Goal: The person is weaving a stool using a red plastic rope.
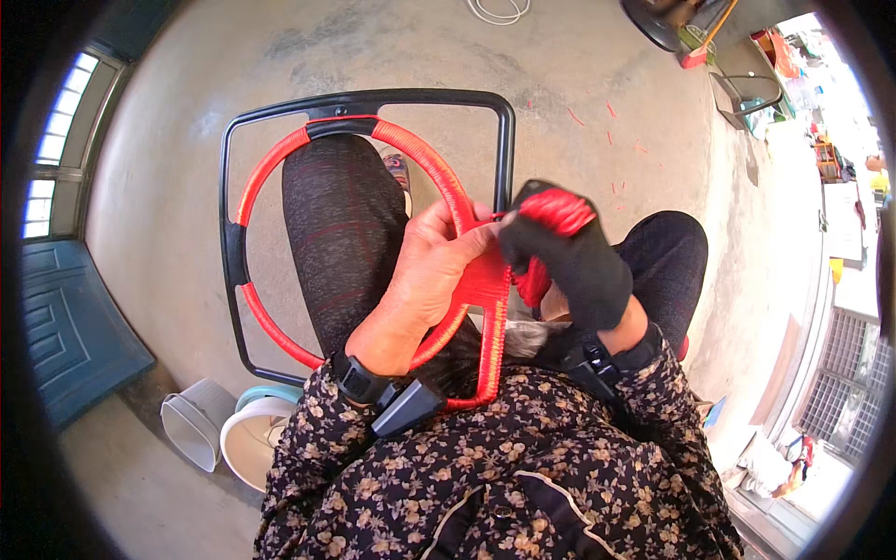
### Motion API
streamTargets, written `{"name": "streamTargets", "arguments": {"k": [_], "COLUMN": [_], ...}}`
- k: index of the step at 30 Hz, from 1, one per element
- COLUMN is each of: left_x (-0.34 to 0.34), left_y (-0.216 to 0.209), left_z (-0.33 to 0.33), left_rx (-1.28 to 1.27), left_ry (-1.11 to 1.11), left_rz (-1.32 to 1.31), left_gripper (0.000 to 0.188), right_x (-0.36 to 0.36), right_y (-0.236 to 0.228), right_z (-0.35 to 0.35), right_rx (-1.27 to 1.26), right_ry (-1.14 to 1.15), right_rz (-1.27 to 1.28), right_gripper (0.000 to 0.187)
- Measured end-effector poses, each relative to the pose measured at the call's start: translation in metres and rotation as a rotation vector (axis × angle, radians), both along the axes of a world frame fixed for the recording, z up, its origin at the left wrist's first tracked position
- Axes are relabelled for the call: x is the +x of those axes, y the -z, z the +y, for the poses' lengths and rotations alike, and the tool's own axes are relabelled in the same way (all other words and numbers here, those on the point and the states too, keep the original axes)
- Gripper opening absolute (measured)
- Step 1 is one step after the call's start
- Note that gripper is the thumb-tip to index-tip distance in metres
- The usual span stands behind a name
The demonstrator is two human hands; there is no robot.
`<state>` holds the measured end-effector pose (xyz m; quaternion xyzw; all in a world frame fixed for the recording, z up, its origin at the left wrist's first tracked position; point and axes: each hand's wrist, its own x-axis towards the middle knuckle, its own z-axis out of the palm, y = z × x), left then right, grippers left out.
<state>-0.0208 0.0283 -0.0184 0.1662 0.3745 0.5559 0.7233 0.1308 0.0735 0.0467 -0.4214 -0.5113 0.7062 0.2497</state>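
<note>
A black metal frame (pixel 411 96), a rounded rectangle with a ring inside it, lies across my lap. Red cord is wound tightly round much of the ring (pixel 425 154); short stretches at its top and left stay black. The frame's lower right side (pixel 493 350) and the patch joining it to the ring are also wrapped red. My bare left hand (pixel 420 275) closes on the wrapped ring, thumb and fingers pinched near the right side. Just beside it, my right hand (pixel 583 261), in a black glove, is closed round a bundle of red cord (pixel 560 213), slightly blurred.
Red cord scraps (pixel 576 117) are scattered on the concrete floor. White and pale blue tubs (pixel 201 420) stand at the lower left, near a blue panelled door (pixel 79 317). A broom (pixel 695 58) and a dark chair (pixel 747 98) are at the far right. A white cable loop (pixel 499 17) lies at the top.
</note>
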Motion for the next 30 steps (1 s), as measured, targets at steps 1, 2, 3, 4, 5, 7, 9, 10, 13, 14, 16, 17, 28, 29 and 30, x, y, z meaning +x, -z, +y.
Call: {"name": "streamTargets", "arguments": {"k": [1,2,3,4,5,7,9,10,13,14,16,17,28,29,30], "left_x": [0.002,0.001,0.0,-0.001,-0.002,-0.003,-0.003,-0.001,-0.002,-0.002,-0.002,-0.004,0.001,0.003,0.002], "left_y": [0.002,-0.001,-0.006,-0.009,-0.01,-0.011,-0.018,-0.018,-0.017,-0.019,-0.017,-0.017,-0.014,-0.014,-0.013], "left_z": [0.0,0.0,-0.001,0.0,0.0,0.003,0.004,0.005,0.008,0.007,0.01,0.008,0.007,0.009,0.007], "left_rx": [0.034,0.033,0.037,0.04,0.039,-0.064,-0.096,-0.124,-0.117,-0.126,-0.134,-0.143,-0.135,-0.15,-0.148], "left_ry": [-0.039,-0.038,-0.023,-0.007,-0.008,-0.036,-0.033,-0.03,0.006,0.025,0.033,0.027,-0.076,-0.099,-0.105], "left_rz": [0.01,0.011,-0.019,-0.05,-0.047,-0.007,-0.068,-0.126,-0.098,-0.065,-0.068,-0.06,0.083,0.086,0.1], "left_gripper": [0.014,0.014,0.012,0.011,0.011,0.011,0.008,0.006,0.005,0.004,0.004,0.005,0.018,0.022,0.022], "right_x": [-0.01,-0.012,-0.013,-0.013,-0.004,0.003,0.027,0.051,0.147,0.191,0.182,0.204,0.14,0.119,0.086], "right_y": [-0.009,-0.015,-0.019,-0.021,-0.022,-0.018,-0.005,0.009,0.045,0.059,0.051,0.044,0.001,-0.006,-0.006], "right_z": [-0.007,-0.011,-0.013,-0.013,-0.01,-0.011,-0.009,-0.004,0.014,0.022,0.022,0.031,-0.018,-0.018,-0.018], "right_rx": [0.176,0.175,0.162,0.149,-0.002,-0.059,-0.057,0.0,0.007,0.023,0.038,0.047,0.155,0.24,0.32], "right_ry": [-0.006,-0.005,-0.012,-0.018,-0.069,0.06,0.266,0.34,0.771,0.776,0.755,0.721,0.41,-0.013,-0.45], "right_rz": [-0.187,-0.185,-0.193,-0.202,-0.073,0.001,0.034,0.002,0.102,0.13,0.095,0.072,-0.184,-0.362,-0.514], "right_gripper": [0.017,0.017,0.017,0.016,0.014,0.016,0.023,0.026,0.031,0.032,0.032,0.032,0.035,0.037,0.039]}}
